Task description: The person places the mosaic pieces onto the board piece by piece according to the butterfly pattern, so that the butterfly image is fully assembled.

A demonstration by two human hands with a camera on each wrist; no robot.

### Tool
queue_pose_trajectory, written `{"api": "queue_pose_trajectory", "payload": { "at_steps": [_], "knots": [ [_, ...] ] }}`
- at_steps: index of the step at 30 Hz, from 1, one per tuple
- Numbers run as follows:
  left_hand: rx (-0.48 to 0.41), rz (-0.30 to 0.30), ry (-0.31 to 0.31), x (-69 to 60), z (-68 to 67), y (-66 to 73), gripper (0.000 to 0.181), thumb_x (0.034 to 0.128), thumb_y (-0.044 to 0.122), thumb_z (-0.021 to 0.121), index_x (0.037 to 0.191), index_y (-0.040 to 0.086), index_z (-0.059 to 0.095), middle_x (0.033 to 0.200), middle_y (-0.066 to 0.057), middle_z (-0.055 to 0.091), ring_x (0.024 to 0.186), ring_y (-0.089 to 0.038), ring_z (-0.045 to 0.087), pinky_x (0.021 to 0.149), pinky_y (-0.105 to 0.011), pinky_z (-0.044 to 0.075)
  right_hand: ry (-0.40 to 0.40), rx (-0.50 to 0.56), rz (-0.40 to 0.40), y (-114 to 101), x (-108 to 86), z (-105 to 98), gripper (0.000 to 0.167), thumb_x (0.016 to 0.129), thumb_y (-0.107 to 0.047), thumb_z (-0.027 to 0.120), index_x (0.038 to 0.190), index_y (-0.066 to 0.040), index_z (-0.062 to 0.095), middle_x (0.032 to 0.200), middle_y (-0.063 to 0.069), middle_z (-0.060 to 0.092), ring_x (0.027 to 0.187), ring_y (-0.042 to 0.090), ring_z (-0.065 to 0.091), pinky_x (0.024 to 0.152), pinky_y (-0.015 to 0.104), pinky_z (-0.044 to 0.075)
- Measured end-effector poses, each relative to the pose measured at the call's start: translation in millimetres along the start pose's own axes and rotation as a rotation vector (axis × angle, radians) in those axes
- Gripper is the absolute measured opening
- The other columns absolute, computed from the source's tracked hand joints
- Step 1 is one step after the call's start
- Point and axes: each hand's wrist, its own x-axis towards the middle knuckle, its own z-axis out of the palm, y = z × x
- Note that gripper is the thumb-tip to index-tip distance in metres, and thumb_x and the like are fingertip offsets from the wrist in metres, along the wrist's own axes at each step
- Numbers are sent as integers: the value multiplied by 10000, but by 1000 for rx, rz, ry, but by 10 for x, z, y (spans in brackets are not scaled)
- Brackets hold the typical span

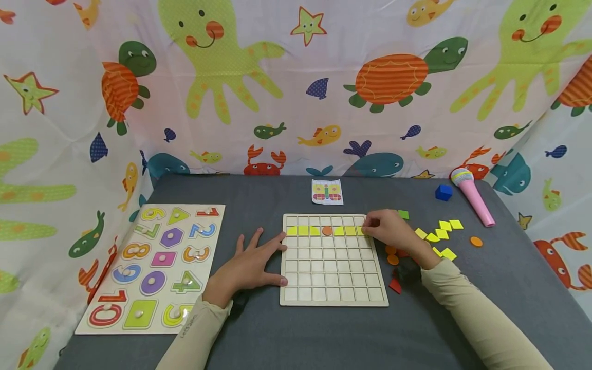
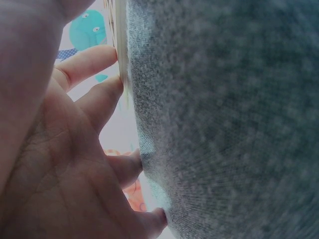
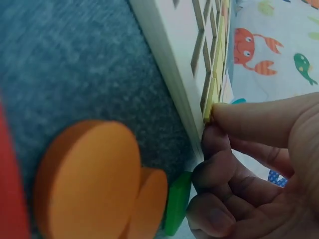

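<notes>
A pale wooden grid board (image 1: 330,267) lies on the table. Along its second row from the top run several yellow pieces (image 1: 303,230), with an orange disc (image 1: 327,231) in the middle. At that row's right end, my right hand (image 1: 393,228) pinches a small yellow piece (image 3: 209,112) between thumb and index finger; the other fingers are curled. My left hand (image 1: 252,264) has its fingers spread, with thumb and index fingertip against the board's left edge. In the left wrist view, fingertips (image 2: 107,94) touch the board's side and the cloth.
Loose yellow pieces (image 1: 445,225), orange discs (image 1: 392,259), a red piece (image 1: 395,285) and a green piece (image 1: 404,214) lie right of the board. Beyond are a blue cube (image 1: 443,192) and pink microphone (image 1: 478,203). A butterfly pattern card (image 1: 327,191) lies behind; a number puzzle (image 1: 162,272) left.
</notes>
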Motion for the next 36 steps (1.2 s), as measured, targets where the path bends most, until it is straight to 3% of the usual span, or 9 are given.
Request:
{"api": "queue_pose_trajectory", "payload": {
  "at_steps": [6, 14, 20, 26, 36],
  "knots": [
    [-13, 21, 1, -6, -12, 1, 992, 888, 501, 870, 1691, 225, 357, 1658, 10, 464, 1630, -428, -5, 1209, -720, -129, -2, -49, 19, -13, 29, 12, 106, 984, -84, 763, 879, -84, 749, 776, -4, 638, 703, 194, 545, 596, 318, 434],
    [-15, 25, 6, 3, -21, -1, 955, 887, 502, 870, 1671, 229, 397, 1676, -2, 438, 1629, -432, -8, 1208, -722, -128, 47, 39, 43, 9, -26, -61, 105, 1007, -98, 758, 909, -66, 778, 854, 34, 712, 755, 214, 599, 648, 321, 490],
    [-16, 26, 11, -5, -20, -5, 932, 888, 496, 873, 1658, 228, 421, 1687, -5, 421, 1629, -436, -3, 1209, -724, -120, 118, 42, 44, 118, -136, -248, 151, 1059, -132, 702, 1105, -29, 803, 1048, 102, 759, 930, 270, 686, 785, 359, 574],
    [-8, 23, 13, -5, -19, -17, 886, 888, 502, 871, 1629, 240, 463, 1704, 4, 390, 1629, -438, 2, 1211, -727, -110, 134, 64, 29, 269, -314, -429, 310, 1074, -126, 673, 1348, 12, 719, 1288, 206, 724, 1079, 357, 691, 830, 255, 557],
    [-8, 18, 4, 0, -7, -2, 880, 883, 508, 873, 1620, 237, 475, 1712, 9, 376, 1629, -437, 4, 1210, -729, -109, 105, 44, 63, 487, -656, -613, 434, 1069, -118, 671, 1478, 16, 612, 1397, 262, 620, 1147, 383, 616, 821, 252, 536]
  ]
}}
